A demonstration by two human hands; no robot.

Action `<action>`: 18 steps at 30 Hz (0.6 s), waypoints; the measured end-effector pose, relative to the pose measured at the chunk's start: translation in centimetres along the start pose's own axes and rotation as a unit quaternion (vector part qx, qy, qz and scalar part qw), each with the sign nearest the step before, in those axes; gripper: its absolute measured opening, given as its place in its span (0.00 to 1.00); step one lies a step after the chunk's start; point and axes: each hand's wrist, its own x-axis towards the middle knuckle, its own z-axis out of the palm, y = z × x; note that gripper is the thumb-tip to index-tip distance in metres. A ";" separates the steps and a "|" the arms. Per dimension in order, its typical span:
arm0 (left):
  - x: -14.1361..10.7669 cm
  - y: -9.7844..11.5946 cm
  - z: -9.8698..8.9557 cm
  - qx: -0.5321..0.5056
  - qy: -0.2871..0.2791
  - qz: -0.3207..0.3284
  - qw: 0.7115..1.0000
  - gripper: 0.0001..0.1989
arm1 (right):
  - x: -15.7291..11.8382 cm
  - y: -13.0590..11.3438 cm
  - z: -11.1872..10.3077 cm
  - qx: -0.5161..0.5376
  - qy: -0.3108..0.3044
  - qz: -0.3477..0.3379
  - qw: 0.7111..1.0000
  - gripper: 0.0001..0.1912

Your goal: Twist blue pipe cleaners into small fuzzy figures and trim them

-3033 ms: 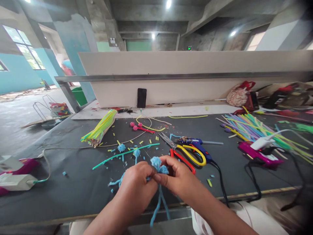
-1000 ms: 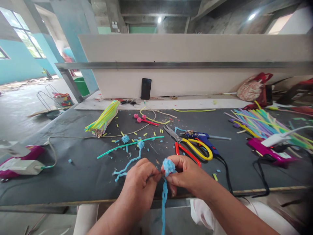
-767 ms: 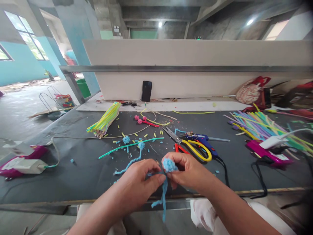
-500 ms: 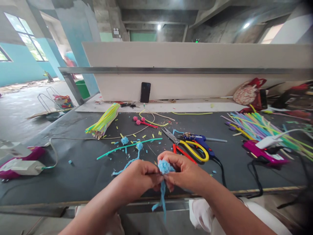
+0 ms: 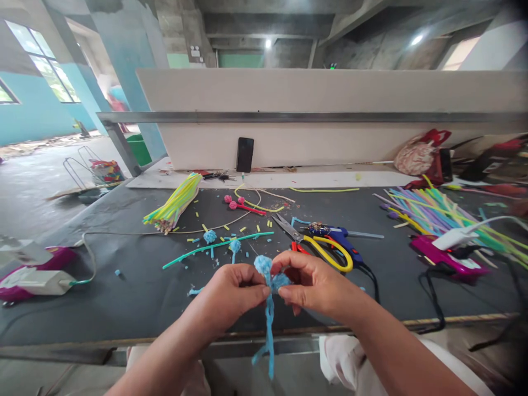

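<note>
Two fluffy light-blue balls on twisted stems make up a blue pipe-cleaner piece (image 5: 263, 265), held over the table's front edge. My left hand (image 5: 243, 287) pinches its stems just below the upper ball. The other ball lies between the thumb and fingers of my right hand (image 5: 307, 281). Its stems hang down below both hands. Behind my right hand are the yellow-handled scissors (image 5: 330, 254), blades apart. Beyond my left hand, more blue balls (image 5: 210, 236) and a teal pipe cleaner (image 5: 218, 247) lie on the table.
The dark table (image 5: 136, 297) holds a yellow-green bundle (image 5: 177, 201), a blue glue gun (image 5: 340, 239), pink balls (image 5: 233, 205), a multicoloured pile (image 5: 437, 212) and magenta power strips (image 5: 449, 261). A phone (image 5: 245, 155) leans on the back board. Cables run along both sides.
The upper blue ball has come apart from the other, up and to the left. My right hand's fingers are now more around the right ball, and the hanging stems have shifted slightly.
</note>
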 end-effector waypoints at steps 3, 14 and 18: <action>-0.2 0.2 0.2 0.139 0.005 0.044 0.989 0.07 | 0.2 -0.2 0.7 -0.047 0.026 0.022 0.998 0.10; -0.7 -0.9 0.6 -0.127 -0.041 -0.065 0.989 0.13 | 0.1 0.3 1.4 -0.032 0.017 -0.067 0.997 0.05; -1.6 -0.7 0.4 -0.299 -0.124 -0.126 0.938 0.12 | 0.0 0.2 1.8 -0.004 0.005 -0.161 0.987 0.07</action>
